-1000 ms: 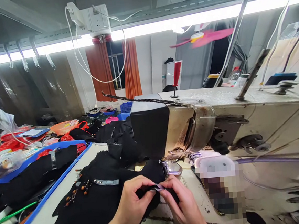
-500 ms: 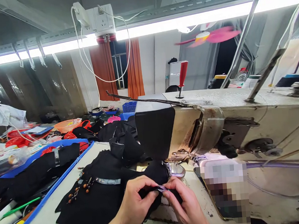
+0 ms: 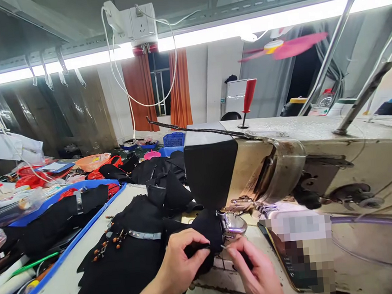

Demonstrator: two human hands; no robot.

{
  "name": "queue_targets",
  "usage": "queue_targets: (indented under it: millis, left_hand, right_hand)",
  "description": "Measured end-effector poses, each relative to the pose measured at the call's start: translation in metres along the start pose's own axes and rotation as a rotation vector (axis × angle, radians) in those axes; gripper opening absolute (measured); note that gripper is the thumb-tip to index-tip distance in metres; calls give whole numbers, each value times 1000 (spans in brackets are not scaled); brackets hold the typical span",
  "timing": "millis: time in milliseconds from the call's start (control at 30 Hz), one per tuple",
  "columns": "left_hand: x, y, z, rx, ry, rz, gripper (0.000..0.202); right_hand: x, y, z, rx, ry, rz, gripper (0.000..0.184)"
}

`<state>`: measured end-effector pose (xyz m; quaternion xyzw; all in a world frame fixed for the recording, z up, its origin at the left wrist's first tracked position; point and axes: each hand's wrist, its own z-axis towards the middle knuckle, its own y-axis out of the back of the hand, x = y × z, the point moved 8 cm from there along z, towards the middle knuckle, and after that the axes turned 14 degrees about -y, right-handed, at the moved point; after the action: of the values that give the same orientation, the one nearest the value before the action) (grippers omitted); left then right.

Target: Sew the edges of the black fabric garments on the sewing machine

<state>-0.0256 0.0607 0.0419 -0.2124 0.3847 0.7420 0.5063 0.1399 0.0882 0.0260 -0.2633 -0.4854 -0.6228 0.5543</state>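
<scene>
My left hand (image 3: 184, 259) is closed in a pinch, with a bit of black fabric (image 3: 204, 246) between thumb and forefinger. Just to its right, my right hand (image 3: 251, 265) pinches a tiny greyish sliver (image 3: 223, 246), too small to name. A gap separates the two sets of fingertips. Behind them, black cloth (image 3: 209, 223) lies by the presser foot (image 3: 223, 217) of a sewing machine (image 3: 211, 168). More of the black garment (image 3: 124, 270) spreads to the left, bearing a grey strap with eyelets (image 3: 145, 235) and brown beads (image 3: 115, 240).
A phone (image 3: 282, 258) lies right of my right hand, partly pixelated. At left, a blue-rimmed tray (image 3: 87, 232) holds black cloth and tools. A red-handled screwdriver (image 3: 249, 97) stands upright on the machine. A pink fan (image 3: 296, 46) spins behind.
My hands have moved apart: the right fingertips have drawn away rightward from the left ones, carrying the small greyish sliver. The view has shifted slightly, with the scene now further right.
</scene>
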Motion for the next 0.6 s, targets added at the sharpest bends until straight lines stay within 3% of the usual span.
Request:
queue_targets:
  millis: [67, 100, 167, 233, 333, 433, 500, 567, 600]
  left_hand:
    - [-6, 1, 0, -14, -54, 8, 13]
    - [-13, 2, -1, -11, -119, 5, 14]
    - [-29, 3, -6, 39, -314, -41, 16]
    - [-36, 12, -17, 64, -450, -91, 19]
    - [-3, 29, -35, 43, -297, 20, 46]
    - [34, 28, -53, 174, -147, 269, 94]
    - [43, 43, -57, 130, -125, 388, 77]
    - [39, 77, -52, 21, -113, 456, 43]
    - [33, 100, -46, -29, -120, 487, 36]
  right_hand:
    - [-7, 8, -3, -59, 2, 17, 7]
    - [-9, 9, -5, -62, 19, 7, 15]
    - [-7, -1, -8, 52, 117, -28, 35]
    - [0, -16, -12, 227, 237, -31, 34]
    - [12, -25, -6, 287, 275, 40, 21]
    - [29, -44, 3, 334, 283, 67, 14]
    - [44, -64, -1, 425, 360, 79, 16]
    - [50, -80, -7, 446, 365, 62, 15]
    - [49, -84, -8, 422, 327, 42, 23]
